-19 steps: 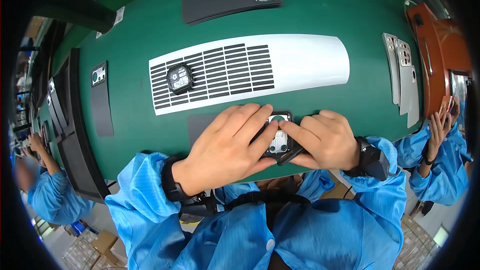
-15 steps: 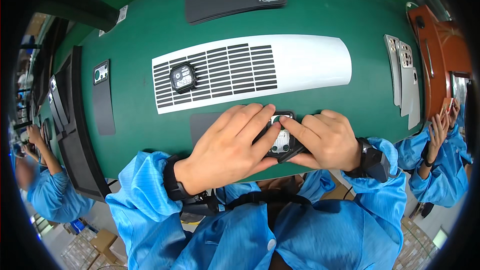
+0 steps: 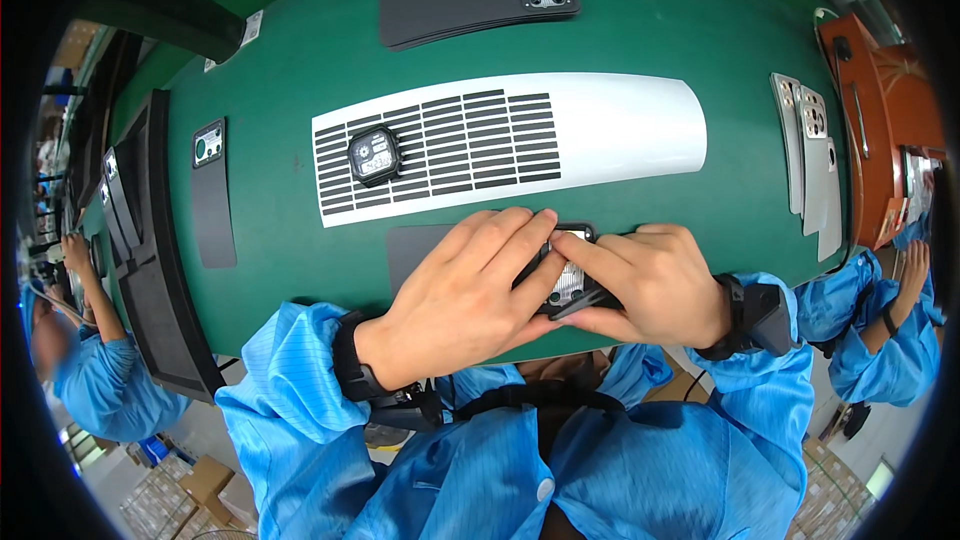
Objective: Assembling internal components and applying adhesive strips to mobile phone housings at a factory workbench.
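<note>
The panel, dark-edged with a silver plate on its upper face, is lying at the near edge of the green table, about midway across. The left hand is clamping the panel's left part, fingers on top and thumb along the near side. The right hand is gripping its right side, index fingertip on the silver plate, thumb at the near edge. The two hands are meeting over the panel and hiding much of it. A grey sheet is showing left of the left hand; whether it is joining the panel underneath cannot be told.

Containers: a black tray is standing at the left; narrow dark panels are lying toward its left side, whether inside it cannot be told. Cardboard boxes are sitting on the floor at the near left, their contents hidden.

Markings: a watch is resting on the left part of a white sheet, its display showing digits. Columns of black strips are covering the sheet's left portion. A white label is showing beside a dark post, far left.

Surroundings: a grey stack is lying far, a single grey panel left, and overlapping pale panels right, before an orange case. Co-workers in blue are occupying both sides.
</note>
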Demonstrator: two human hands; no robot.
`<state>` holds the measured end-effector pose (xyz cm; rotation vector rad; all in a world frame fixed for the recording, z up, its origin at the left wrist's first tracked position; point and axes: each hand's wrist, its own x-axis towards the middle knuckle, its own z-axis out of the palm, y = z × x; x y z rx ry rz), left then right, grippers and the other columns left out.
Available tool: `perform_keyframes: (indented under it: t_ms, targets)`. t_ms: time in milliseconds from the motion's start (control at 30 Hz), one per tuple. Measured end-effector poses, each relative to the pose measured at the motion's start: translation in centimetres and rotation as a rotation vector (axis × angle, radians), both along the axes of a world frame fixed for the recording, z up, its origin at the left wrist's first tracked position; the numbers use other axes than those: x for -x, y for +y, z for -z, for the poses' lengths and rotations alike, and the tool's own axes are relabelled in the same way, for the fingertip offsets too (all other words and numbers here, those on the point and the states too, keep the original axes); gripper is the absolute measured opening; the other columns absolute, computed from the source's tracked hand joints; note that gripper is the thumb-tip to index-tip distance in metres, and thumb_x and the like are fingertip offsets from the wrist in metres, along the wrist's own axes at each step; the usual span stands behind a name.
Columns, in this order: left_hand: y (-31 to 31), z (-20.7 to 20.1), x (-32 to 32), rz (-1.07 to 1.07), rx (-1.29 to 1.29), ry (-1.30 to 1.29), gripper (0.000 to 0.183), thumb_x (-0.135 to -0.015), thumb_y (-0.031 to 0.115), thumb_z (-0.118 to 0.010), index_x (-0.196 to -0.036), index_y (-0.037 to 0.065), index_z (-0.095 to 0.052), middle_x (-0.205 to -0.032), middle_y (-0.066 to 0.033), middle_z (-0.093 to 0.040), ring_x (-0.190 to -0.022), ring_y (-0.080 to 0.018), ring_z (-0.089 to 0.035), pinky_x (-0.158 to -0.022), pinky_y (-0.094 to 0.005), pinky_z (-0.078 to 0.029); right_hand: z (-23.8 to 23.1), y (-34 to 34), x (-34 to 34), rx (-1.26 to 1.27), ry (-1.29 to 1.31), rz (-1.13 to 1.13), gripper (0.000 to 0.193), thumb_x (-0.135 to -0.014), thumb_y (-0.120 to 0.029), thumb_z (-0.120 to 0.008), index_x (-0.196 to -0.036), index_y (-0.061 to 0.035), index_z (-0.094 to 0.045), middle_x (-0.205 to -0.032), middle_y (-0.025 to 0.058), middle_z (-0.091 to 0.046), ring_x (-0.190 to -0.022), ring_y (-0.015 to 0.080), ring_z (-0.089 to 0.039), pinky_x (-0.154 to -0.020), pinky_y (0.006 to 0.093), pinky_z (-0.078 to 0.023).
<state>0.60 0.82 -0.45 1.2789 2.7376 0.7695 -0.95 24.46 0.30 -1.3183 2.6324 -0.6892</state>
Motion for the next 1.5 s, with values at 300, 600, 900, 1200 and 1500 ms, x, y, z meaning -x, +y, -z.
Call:
perform_keyframes:
  t_ms: [300, 600, 900, 1200, 1500]
  targets:
    - [-0.2, 0.0, -0.1, 0.0, 0.019, -0.013, 0.06, -0.071, 0.034, -0.079, -0.12, 0.001, -0.063, -0.134, -0.0192, -0.052, -0.118, -0.0353, -0.052, -0.097, -0.0453, -0.046, -0.9, 0.7, -0.9, -0.07, -0.091, 0.139, 0.062, -0.081, -0.042, -0.073, -0.124, 0.0011, -0.06, -0.075, 0.0112, -0.065, -0.061, 0.0278, -0.065, -0.06, 0.0354, -0.052]
    - [-0.1, 0.0, 0.0, 0.009, 0.034, -0.006, 0.062, -0.071, 0.033, -0.079, -0.121, 0.001, -0.063, -0.134, -0.0192, -0.052, -0.12, -0.0353, -0.051, -0.097, -0.046, -0.046, 0.7, 0.7, -1.4, -0.03, 0.065, 0.094, 0.073, -0.073, -0.042, -0.073, -0.128, 0.0021, -0.058, -0.075, 0.006, -0.059, -0.058, 0.0212, -0.059, -0.056, 0.0321, -0.049]
    - [-0.1, -0.1, 0.0, 0.005, 0.022, -0.023, 0.061, -0.07, 0.031, -0.08, -0.12, 0.001, -0.063, -0.134, -0.0183, -0.052, -0.119, -0.0353, -0.051, -0.098, -0.0461, -0.046, 0.2, 0.3, -1.2, -0.041, 0.063, 0.095, 0.071, -0.074, -0.041, -0.075, -0.127, 0.0021, -0.058, -0.073, 0.0062, -0.061, -0.056, 0.0215, -0.061, -0.055, 0.0322, -0.05]
    - [-0.1, -0.1, 0.0, -0.006, 0.037, -0.013, 0.06, -0.068, 0.03, -0.081, -0.118, 0.002, -0.064, -0.136, -0.0182, -0.051, -0.12, -0.0345, -0.052, -0.099, -0.0449, -0.045, -0.7, -0.5, -0.8, -0.065, -0.103, 0.118, 0.07, -0.071, -0.041, -0.078, -0.126, -0.0013, -0.061, -0.073, 0.0094, -0.066, -0.06, 0.028, -0.065, -0.061, 0.0363, -0.051]
    - [0.2, -0.3, 0.1, 0.004, 0.031, -0.013, 0.059, -0.071, 0.033, -0.08, -0.118, 0.002, -0.064, -0.133, -0.0192, -0.053, -0.118, -0.0357, -0.053, -0.098, -0.0448, -0.046, 1.5, 1.2, -0.6, 0.137, 0.007, 0.232, 0.05, -0.075, -0.037, -0.08, -0.11, -0.0044, -0.067, -0.069, 0.0074, -0.064, -0.056, 0.025, -0.064, -0.054, 0.0352, -0.05]
